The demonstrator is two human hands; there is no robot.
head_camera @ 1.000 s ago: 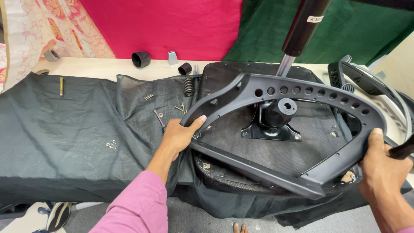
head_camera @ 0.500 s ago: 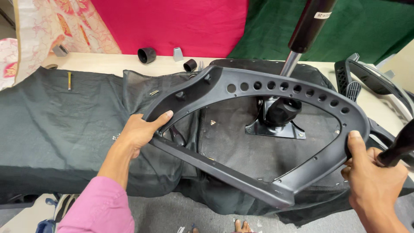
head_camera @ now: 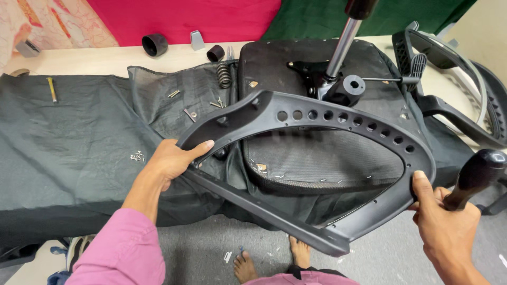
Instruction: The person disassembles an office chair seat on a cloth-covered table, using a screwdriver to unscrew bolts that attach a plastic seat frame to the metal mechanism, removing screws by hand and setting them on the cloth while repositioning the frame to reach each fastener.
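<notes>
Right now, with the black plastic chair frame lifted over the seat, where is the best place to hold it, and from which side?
Probably by its two outer ends. The frame is a wide open loop, so the left hand grips its left corner from outside, and the right hand grips the right rim, balancing it.

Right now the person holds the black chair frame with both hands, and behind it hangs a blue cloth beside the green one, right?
Not quite. Both hands, left and right, do hold the black chair frame, but the cloth beside the green cloth is red-pink, not blue, as the head view shows.
</notes>
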